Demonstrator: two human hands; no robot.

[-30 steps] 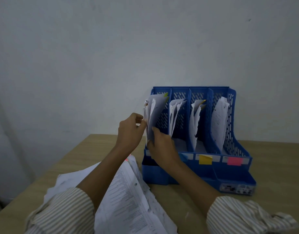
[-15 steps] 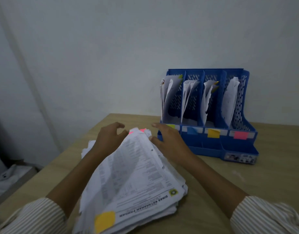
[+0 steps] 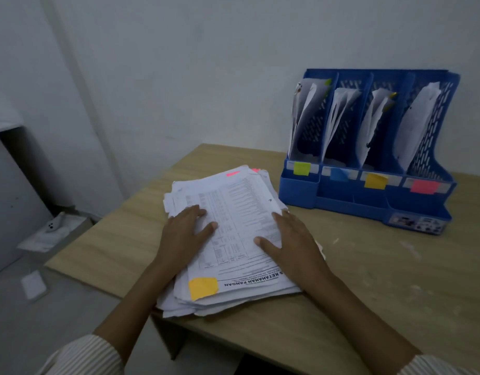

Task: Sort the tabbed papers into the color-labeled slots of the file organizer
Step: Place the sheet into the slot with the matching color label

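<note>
While both hands lie on the papers, this is how things look.

Paper pile (image 3: 233,239): a thick, messy stack of white printed sheets. It sits on the near left part of the wooden table (image 3: 382,280), and its near edge hangs a bit over the table's edge.
Top sheet: it has small print and tables, and big dark letters along the near edge.
Yellow tab (image 3: 203,288): stuck on the near left corner of the top sheet.
Pink tab (image 3: 232,174): peeks out at the far edge of the pile.
Left hand (image 3: 183,234): lies flat on the left side of the pile, fingers straight and a little spread, holding nothing.
Right hand (image 3: 293,239): lies flat on the right side of the pile, thumb out wide, fingers straight, holding nothing.
File organizer (image 3: 368,190): blue plastic, standing by the wall at the far right, near the pile but not touching it. It has four slots.
Slot labels: green, blue, yellow and pink, from left to right.
Slots: each one holds a few white papers that lean and curl.
</note>
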